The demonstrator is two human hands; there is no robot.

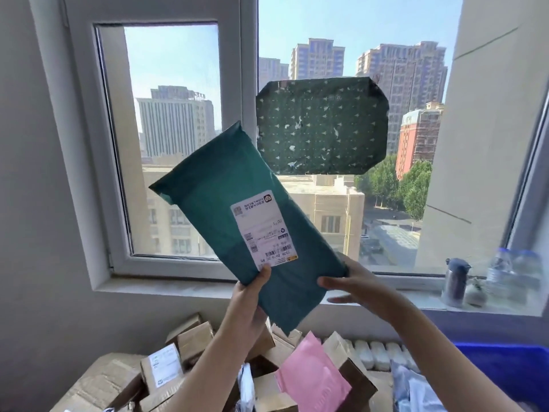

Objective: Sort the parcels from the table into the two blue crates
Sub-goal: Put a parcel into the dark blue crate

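Up went the teal parcel point(237, 209), held high in front of the window point(166, 144), well above the heap below and tilted with its top end leaning left. The left grip point(252, 295) had it by the lower end: thumb pressed on the front, right at the bottom corner of the white shipping label point(263, 230), the rest of the fingers tucked behind the bag and out of sight. The right grip point(356, 286) came in from the side, fingers stretched out and spread, touching the parcel's lower right edge. It was blurred, so how firmly it pressed could not be told.

Behind the parcel, a dark green patterned sheet point(320, 126) was stuck flat on the right-hand pane, its lower left corner overlapped by the parcel's top.

Down below, brown cardboard boxes point(193, 337) lay jumbled together, one showing a white label. A pink mailer point(309, 379) rested tilted across the boxes, just right of the left forearm. A pale grey-blue bag point(416, 391) sat near the right forearm. At the far right, the rim of a blue crate point(505, 370) showed beside the heap. On the windowsill point(208, 288) to the right stood a dark flask point(456, 278) and clear plastic bottles point(505, 275), close together.
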